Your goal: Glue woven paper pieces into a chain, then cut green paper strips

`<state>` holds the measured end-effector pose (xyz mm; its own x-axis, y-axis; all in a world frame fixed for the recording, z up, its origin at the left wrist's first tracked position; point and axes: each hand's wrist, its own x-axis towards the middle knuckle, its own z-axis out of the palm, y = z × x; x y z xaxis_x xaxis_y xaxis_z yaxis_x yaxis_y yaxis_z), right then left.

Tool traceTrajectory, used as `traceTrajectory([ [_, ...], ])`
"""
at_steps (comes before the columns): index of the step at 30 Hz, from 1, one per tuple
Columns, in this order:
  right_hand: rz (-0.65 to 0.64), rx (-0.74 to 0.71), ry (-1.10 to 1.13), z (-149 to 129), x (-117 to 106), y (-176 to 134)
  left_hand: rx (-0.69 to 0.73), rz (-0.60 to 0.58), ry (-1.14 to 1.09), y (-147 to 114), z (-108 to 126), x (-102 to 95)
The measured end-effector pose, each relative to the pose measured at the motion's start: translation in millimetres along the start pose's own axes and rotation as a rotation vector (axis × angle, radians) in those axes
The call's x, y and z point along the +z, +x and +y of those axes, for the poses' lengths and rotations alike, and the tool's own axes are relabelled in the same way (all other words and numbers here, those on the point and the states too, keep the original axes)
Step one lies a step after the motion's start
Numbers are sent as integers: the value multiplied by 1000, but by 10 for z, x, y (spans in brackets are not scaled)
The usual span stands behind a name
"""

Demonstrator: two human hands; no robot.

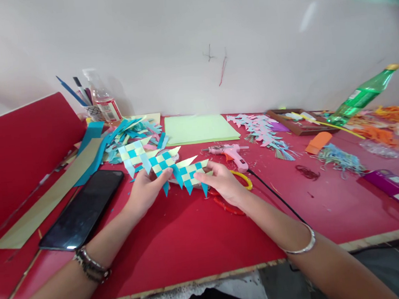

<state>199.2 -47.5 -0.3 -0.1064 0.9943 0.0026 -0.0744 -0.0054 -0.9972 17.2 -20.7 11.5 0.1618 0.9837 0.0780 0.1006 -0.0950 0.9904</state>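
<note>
Between my two hands hangs a woven paper strip (162, 163) in a teal and pale-yellow checker, with pointed paper ends along its edges. My left hand (147, 186) pinches it near the middle, thumb in front. At its right end my right hand (221, 180) grips it between thumb and fingers. Just behind and under the right hand lie scissors with a yellow handle loop (243, 179) and a red handle loop (225, 207). A pink glue gun (229, 154) rests beyond that hand, its black cord running toward the table's front edge.
Left of my hands are a black phone (82, 208), a long beige paper strip (50, 195) and a heap of cut paper (131, 130). Pale green sheets (199, 128) lie behind. Rightward are fringed paper pieces (262, 130), a tilted green bottle (364, 95) and a purple power strip (395, 188).
</note>
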Motion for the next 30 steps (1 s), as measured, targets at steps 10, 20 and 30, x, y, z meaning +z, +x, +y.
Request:
traceTrajectory([
  [10, -57, -37, 237, -27, 28, 19, 45, -8, -6, 4, -46, -16],
  [20, 47, 4, 86, -14, 55, -12, 38, -41, 65, -2, -31, -15],
  [30, 110, 34, -2, -68, 80, -43, 61, -94, 108, 0, -39, -18],
])
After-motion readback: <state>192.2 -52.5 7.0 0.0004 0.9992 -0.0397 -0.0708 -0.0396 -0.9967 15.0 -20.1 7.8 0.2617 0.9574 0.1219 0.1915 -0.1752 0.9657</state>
